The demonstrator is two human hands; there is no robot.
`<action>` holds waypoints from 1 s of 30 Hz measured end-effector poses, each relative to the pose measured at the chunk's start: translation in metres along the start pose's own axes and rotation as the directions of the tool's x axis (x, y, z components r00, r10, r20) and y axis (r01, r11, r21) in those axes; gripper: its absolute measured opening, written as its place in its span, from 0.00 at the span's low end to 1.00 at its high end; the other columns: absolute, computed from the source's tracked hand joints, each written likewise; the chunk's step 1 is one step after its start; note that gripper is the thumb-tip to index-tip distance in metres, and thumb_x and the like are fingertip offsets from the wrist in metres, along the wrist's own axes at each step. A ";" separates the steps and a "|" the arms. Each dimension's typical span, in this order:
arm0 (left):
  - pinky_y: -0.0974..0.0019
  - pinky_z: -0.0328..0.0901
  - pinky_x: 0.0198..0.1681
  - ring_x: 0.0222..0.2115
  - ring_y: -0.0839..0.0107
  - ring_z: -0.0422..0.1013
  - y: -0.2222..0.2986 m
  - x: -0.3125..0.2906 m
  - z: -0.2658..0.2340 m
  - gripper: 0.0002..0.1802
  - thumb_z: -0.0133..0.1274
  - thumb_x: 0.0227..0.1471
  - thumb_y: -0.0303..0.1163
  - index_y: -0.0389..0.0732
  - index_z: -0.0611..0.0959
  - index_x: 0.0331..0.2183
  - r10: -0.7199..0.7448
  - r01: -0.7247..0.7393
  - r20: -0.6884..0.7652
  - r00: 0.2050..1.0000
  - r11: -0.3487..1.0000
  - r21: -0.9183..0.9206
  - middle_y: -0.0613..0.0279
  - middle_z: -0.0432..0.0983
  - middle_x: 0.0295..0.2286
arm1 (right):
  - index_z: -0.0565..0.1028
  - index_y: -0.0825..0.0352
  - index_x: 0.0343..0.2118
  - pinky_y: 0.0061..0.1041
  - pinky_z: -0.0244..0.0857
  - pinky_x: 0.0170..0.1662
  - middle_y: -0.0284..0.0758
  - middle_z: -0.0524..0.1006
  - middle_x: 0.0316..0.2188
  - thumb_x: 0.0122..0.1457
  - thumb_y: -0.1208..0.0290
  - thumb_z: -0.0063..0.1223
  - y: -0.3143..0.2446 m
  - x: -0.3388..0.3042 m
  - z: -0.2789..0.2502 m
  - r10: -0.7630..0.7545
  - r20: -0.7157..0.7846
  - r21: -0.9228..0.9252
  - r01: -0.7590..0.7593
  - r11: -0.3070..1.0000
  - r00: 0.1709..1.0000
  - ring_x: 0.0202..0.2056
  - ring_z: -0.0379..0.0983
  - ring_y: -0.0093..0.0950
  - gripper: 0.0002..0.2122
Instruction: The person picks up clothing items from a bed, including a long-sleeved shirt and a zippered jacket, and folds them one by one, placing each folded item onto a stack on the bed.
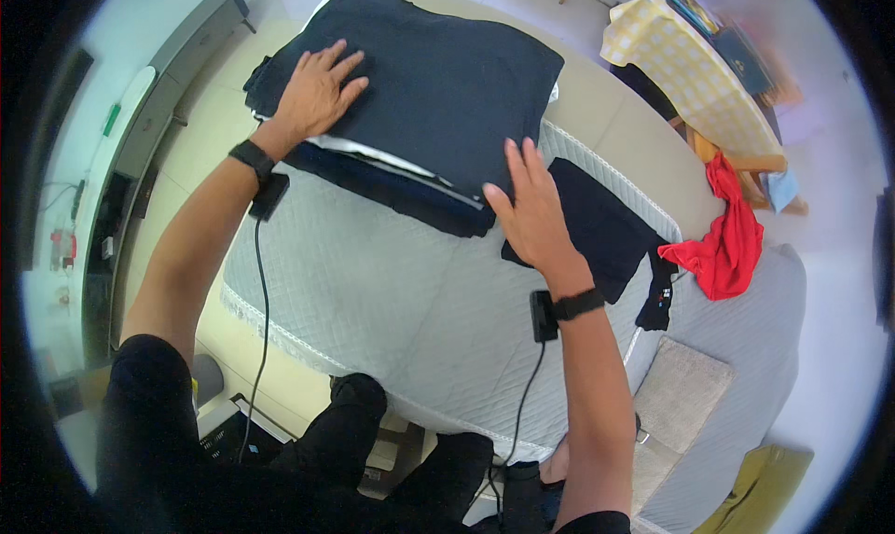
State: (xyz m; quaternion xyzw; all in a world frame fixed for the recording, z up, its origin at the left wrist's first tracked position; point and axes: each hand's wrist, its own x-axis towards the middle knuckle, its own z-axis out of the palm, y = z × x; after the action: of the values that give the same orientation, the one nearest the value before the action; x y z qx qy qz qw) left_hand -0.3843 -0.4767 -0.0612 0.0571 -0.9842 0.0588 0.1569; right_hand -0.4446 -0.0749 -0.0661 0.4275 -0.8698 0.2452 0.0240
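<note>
A stack of folded dark clothes [429, 72] lies at the far side of a grey quilted cover [373, 273]. A white layer [373, 152] shows along the near edge of the stack, with dark navy cloth beneath. My left hand [319, 91] rests on the stack's left part, fingers spread. At its near right corner my right hand [531, 208] has its fingers stretched out and holds nothing. Just right of that hand, a black garment [597, 221] lies flat on the cover.
A red cloth [722, 240] hangs over the right side, beside a beige mat [681, 385]. At the back right stands a table with a yellow checked cloth [685, 63]. A long grey cabinet [154, 119] lines the left wall. Black cables [261, 319] trail from both wrists.
</note>
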 end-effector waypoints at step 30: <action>0.43 0.44 0.71 0.51 0.54 0.72 0.292 -0.567 -0.078 0.26 0.56 0.62 0.41 0.37 0.76 0.56 0.524 -0.140 0.312 0.792 0.654 -0.743 0.50 0.79 0.46 | 0.58 0.71 0.68 0.41 0.61 0.64 0.55 0.64 0.65 0.67 0.61 0.55 -0.375 -0.748 -0.075 0.745 0.207 0.176 -0.774 0.609 0.634 0.63 0.63 0.54 0.32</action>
State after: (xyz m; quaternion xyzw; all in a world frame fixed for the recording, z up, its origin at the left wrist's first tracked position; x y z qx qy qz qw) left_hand 0.1366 -0.1254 -0.1949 -0.1804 -0.9311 -0.2976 -0.1092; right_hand 0.2997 0.3135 -0.0364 0.0305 -0.9306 0.3143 -0.1851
